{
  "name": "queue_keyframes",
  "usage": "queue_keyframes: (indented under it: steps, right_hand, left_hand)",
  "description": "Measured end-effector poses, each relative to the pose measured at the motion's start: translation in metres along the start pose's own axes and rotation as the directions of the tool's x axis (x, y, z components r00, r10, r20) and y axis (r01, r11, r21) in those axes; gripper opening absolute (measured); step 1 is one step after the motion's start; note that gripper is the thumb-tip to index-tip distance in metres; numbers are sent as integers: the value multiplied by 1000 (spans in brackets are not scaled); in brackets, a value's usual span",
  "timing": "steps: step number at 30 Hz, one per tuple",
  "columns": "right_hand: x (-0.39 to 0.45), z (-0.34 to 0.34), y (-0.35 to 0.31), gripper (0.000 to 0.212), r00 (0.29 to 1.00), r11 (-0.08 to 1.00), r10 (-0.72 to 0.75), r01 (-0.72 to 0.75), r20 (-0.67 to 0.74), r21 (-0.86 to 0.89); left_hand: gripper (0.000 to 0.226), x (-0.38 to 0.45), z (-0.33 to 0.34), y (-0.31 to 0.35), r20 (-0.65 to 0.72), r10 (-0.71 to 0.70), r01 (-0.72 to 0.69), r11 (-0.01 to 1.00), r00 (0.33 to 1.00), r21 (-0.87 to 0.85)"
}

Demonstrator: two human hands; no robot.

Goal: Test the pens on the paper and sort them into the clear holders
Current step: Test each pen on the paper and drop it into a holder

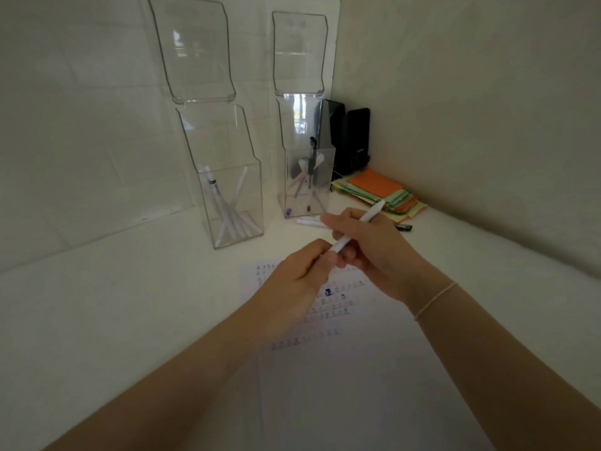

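My right hand grips a white pen above the paper, its upper end pointing up and to the right. My left hand pinches the pen's lower end at about the middle of the view. The white paper lies under both hands, with rows of small scribbles and one blue blot. Two tall clear holders stand at the back: the left holder has several white pens, the right holder has several pens, one dark. Another white pen lies on the table in front of the right holder.
A stack of orange, green and yellow paper sheets lies in the back right corner. Two black boxes stand behind the right holder. A small dark object lies by the stack. White walls close the table at the back and right.
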State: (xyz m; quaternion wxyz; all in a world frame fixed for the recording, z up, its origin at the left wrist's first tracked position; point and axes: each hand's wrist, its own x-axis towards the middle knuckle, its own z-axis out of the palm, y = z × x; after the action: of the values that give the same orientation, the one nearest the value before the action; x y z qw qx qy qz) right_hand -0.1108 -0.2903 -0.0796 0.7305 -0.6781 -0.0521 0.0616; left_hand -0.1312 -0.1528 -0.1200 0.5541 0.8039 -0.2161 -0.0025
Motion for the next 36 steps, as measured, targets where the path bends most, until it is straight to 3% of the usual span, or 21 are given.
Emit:
queue_keyframes:
  steps: [4, 6, 7, 8, 9, 10, 11, 12, 14, 16, 17, 18, 19, 20, 21, 23, 25, 27, 29, 32, 36]
  right_hand:
    - [1, 0, -2, 26, 995, 999, -30, 31, -99, 9]
    - [3, 2, 0, 15, 963, 995, -99, 92, -251, -41]
    - [4, 0, 4, 21, 904, 965, -217, 142, -368, -220]
    - [3, -2, 7, 32, 811, 850, -416, 187, -410, -492]
    - [1, -4, 10, 41, 724, 629, -626, 249, -290, -737]
    - [-2, -4, 13, 45, 669, 383, -740, 344, -62, -857]
    - [-7, 0, 15, 45, 655, 204, -740, 439, 156, -875]
    - [-12, 5, 18, 45, 683, 142, -669, 504, 292, -852]
    - [-14, 14, 20, 47, 803, 243, -511, 477, 306, -845]
    - [-6, 15, 18, 50, 890, 395, -443, 303, 109, -867]
    - [-3, 13, 15, 53, 922, 562, -386, 205, -35, -801]
    - [0, 9, 9, 57, 947, 797, -267, 112, -180, -593]
    - [2, 4, 2, 59, 965, 969, -102, 41, -243, -245]
    - [3, -2, -4, 57, 973, 995, 24, -2, -228, 97]
    - [3, -8, -8, 52, 979, 945, 86, -22, -185, 325]
    - [0, -14, -13, 43, 985, 843, 116, -29, -128, 536]
    - [0, -18, -17, 44, 990, 793, 100, -20, -97, 609]
    - [-3, -17, -19, 51, 995, 794, 80, -32, -53, 607]
    - [-5, -13, -20, 48, 992, 859, 64, 2, -112, 512]
    - [-9, -8, -16, 45, 956, 977, -4, 65, -292, 203]
    - [-24, -6, -11, 57, 967, 980, 19, -68, -255, -186]
  left_hand:
    - [25, 2, -4, 5, 86, -78, 92, 981, 993, -172]
    - [22, 3, -7, 8, 84, -152, 168, 954, 985, -246]
    - [20, 4, -9, 9, 64, -184, 194, 947, 981, -257]
    - [18, 5, -11, 9, 39, -200, 204, 949, 979, -240]
    - [16, 5, -14, 9, 23, -193, 194, 961, 981, -198]
    - [13, 6, -15, 9, 15, -166, 167, 976, 986, -143]
    - [10, 7, -16, 11, 5, -139, 139, 986, 990, -97]
    - [8, 6, -16, 14, -14, -131, 129, 989, 991, -77]
    - [7, 6, -15, 19, -41, -175, 164, 967, 984, -194]
    - [18, 5, -15, 22, -29, -204, 173, 890, 978, -422]
    - [24, 5, -17, 21, -32, -195, 155, 859, 980, -488]
    - [27, 5, -19, 19, -48, -185, 136, 851, 982, -508]
    - [26, 6, -20, 18, -79, -175, 116, 868, 981, -482]
    - [22, 7, -21, 16, -109, -169, 107, 896, 980, -432]
    - [19, 7, -20, 14, -123, -167, 108, 917, 978, -384]
    - [16, 7, -16, 10, -111, -170, 127, 939, 979, -319]
    - [13, 7, -11, 5, -94, -166, 133, 950, 982, -284]
    - [10, 7, -10, -1, -123, -153, 126, 971, 981, -202]
    - [8, 7, -12, -6, -166, -108, 109, 994, 980, -8]
    - [13, 4, -14, -17, -139, -12, 54, 952, 990, 300]
    - [18, 5, -10, -35, -39, 83, -48, 837, 996, 545]
